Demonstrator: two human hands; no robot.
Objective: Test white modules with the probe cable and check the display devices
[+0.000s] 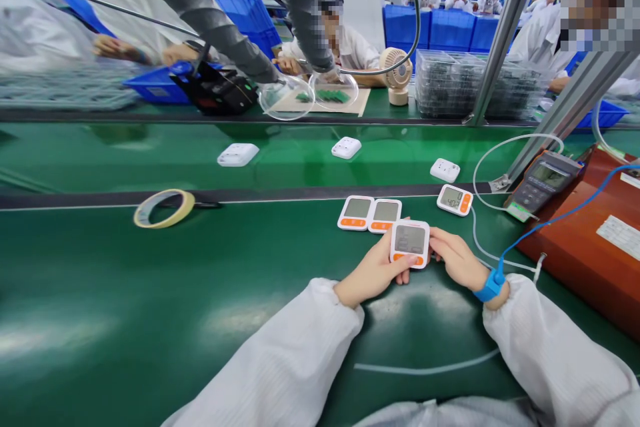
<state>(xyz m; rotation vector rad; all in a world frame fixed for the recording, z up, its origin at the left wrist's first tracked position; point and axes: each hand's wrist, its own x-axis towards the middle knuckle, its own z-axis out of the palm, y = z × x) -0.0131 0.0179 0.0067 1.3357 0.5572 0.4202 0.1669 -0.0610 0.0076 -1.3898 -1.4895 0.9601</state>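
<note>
Monitor (pixel 410 244) with orange buttons is held over the green worktop (pixel 150 280), between the two hands, its screen turned up to the camera I watch through. I judge the step in hand to be a button press or a check of the screen; faint marks show there, but I cannot read them. To my mind, the next move calls for a steady hold with the screen left uncovered. On the left hand (pixel 373 270), the fingers are closed around the monitor from its left side, thumb laid over the orange buttons. On the right hand (pixel 454 259), the fingers are half curled at its right edge; I cannot tell whether they grip it or only sit beside it. Just behind lie one similar unit (pixel 355 212) and its neighbour (pixel 385 215), side by side; another unit (pixel 455 200), showing digits, lies to the right, near a grey meter (pixel 544 180).
</note>
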